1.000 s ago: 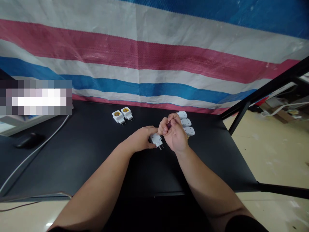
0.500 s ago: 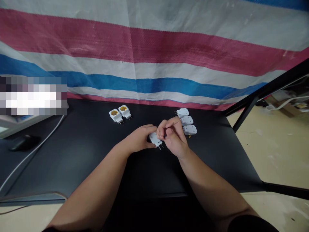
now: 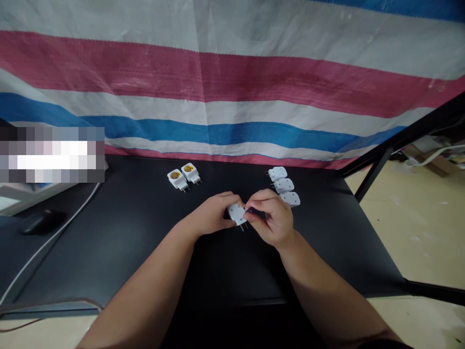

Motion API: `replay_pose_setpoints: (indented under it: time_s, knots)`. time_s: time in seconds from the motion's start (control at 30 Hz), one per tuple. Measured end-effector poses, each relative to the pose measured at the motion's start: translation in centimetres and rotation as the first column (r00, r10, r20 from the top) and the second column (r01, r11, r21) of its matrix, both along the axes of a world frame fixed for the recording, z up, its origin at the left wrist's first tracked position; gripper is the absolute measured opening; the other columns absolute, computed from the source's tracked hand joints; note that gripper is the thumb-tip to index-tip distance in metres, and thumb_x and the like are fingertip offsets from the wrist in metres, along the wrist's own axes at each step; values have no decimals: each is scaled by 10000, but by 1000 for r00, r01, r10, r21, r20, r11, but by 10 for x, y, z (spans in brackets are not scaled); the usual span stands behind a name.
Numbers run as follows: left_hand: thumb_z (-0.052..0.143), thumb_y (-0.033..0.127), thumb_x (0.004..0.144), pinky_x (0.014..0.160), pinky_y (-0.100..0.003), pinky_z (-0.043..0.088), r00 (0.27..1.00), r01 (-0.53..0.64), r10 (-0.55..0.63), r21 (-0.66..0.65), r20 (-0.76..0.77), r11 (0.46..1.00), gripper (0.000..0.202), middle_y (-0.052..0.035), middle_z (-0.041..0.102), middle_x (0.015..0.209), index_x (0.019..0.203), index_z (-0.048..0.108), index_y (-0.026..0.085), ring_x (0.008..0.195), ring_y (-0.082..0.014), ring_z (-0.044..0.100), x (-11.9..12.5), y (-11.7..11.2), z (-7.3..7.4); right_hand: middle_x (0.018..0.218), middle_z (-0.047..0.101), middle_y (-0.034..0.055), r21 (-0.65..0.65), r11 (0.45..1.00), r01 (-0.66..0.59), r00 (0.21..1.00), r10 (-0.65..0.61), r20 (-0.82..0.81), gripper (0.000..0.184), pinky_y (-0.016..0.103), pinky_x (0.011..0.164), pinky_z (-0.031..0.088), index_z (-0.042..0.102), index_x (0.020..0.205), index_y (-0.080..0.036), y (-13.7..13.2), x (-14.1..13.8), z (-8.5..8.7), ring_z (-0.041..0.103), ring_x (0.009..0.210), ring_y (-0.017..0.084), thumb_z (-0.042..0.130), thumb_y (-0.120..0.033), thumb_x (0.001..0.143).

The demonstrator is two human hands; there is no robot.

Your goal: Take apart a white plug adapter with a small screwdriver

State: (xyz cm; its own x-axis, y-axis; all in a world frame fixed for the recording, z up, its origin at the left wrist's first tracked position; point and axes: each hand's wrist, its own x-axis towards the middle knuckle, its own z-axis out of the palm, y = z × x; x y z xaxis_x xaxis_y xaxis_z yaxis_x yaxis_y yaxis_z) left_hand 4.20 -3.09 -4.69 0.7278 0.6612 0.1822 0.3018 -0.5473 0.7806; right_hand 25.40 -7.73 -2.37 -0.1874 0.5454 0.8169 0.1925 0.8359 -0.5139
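My left hand (image 3: pixel 216 212) is closed around a white plug-in lamp holder (image 3: pixel 237 214), its holed back face up and its two metal pins pointing down toward me. At the right edge of that lamp holder, my right hand (image 3: pixel 273 216) has its thumb and fingers pinched together. Something small and dark shows at those fingertips, too small to make out. Just beyond my right hand lie three similar white lamp holders (image 3: pixel 284 185) in a row, holed backs up; the nearest is partly covered by the hand.
Two white lamp holders (image 3: pixel 178 180) with brass-coloured sockets facing up sit at the back left of the black table (image 3: pixel 119 242). A black mouse (image 3: pixel 42 221) and a white cable (image 3: pixel 54 223) are farther left. A striped sheet (image 3: pixel 232 72) hangs behind; a black frame (image 3: pixel 374 169) borders the right.
My right hand has turned and its fingertips have come down to the edge of the held lamp holder. My left hand keeps its grip. The view has shifted slightly.
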Motion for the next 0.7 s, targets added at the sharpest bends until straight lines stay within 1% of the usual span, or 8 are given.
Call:
replay_pose_setpoints:
  time_s: [0.17, 0.3, 0.37, 0.47, 0.5, 0.57, 0.63, 0.7]
  knots:
    - [807, 105, 823, 772, -295, 483, 1000, -3, 3, 0, -21, 1000, 303, -8, 654, 1033, 1064, 672, 228, 884, -183, 639, -1, -1, 2, 973, 745, 54, -84, 996, 15, 999, -18, -34, 283, 370, 701, 616, 739, 1206, -252, -5, 5, -5, 725, 823, 207, 802, -137, 956]
    - [775, 100, 844, 759, -290, 480, 1000, 16, -15, 11, -8, 1000, 281, -3, 638, 1000, 1069, 667, 229, 862, -174, 635, -1, -1, 3, 1005, 755, 66, -263, 955, -139, 987, 112, -114, 230, 357, 725, 595, 769, 1221, -258, -4, 9, -2, 725, 860, 202, 735, -158, 1018]
    - [777, 105, 848, 770, -295, 483, 1000, 20, -19, 6, -8, 1000, 270, 1, 635, 992, 1061, 665, 228, 874, -177, 638, 0, -1, 3, 1009, 750, 73, -366, 887, -282, 958, 236, -166, 197, 354, 743, 570, 779, 1230, -251, -3, 9, 0, 713, 883, 200, 679, -203, 1067]
    - [794, 147, 858, 785, -310, 487, 1000, 10, -10, -4, -21, 1000, 203, -6, 642, 982, 1006, 677, 222, 893, -193, 641, 1, -2, 2, 912, 677, 55, -498, 692, -522, 852, 399, -339, 237, 374, 768, 527, 775, 1197, -234, -4, 4, -2, 658, 855, 202, 572, -338, 1133]
    - [798, 168, 865, 786, -316, 490, 1000, 11, -11, -7, -22, 1000, 181, -12, 647, 983, 994, 683, 221, 899, -201, 643, 2, -2, 2, 859, 630, 36, -512, 622, -593, 804, 417, -424, 270, 372, 752, 506, 760, 1178, -235, -5, 1, -4, 623, 817, 197, 534, -381, 1146]
    - [802, 205, 878, 790, -326, 498, 1000, 19, -20, -13, -13, 1000, 159, -22, 659, 994, 994, 694, 222, 911, -213, 649, 3, -2, 2, 778, 530, -10, -497, 555, -667, 737, 390, -552, 262, 343, 703, 443, 702, 1163, -251, -8, -6, -10, 521, 724, 173, 523, -441, 1143]
    - [802, 220, 881, 800, -336, 507, 1000, 26, -26, -17, -1, 1000, 169, -27, 672, 1007, 1021, 707, 226, 924, -222, 656, 3, -2, 3, 764, 491, -40, -459, 570, -681, 712, 370, -597, 164, 323, 685, 403, 635, 1158, -284, -9, -13, -13, 462, 688, 156, 608, -439, 1111]
    - [789, 217, 889, 809, -340, 513, 999, 35, -35, -19, 8, 999, 165, -28, 683, 1012, 1035, 714, 229, 925, -221, 660, 3, -2, 3, 843, 539, -33, -423, 612, -668, 713, 361, -602, 101, 319, 701, 424, 606, 1131, -306, -10, -16, -15, 499, 719, 150, 672, -367, 1087]
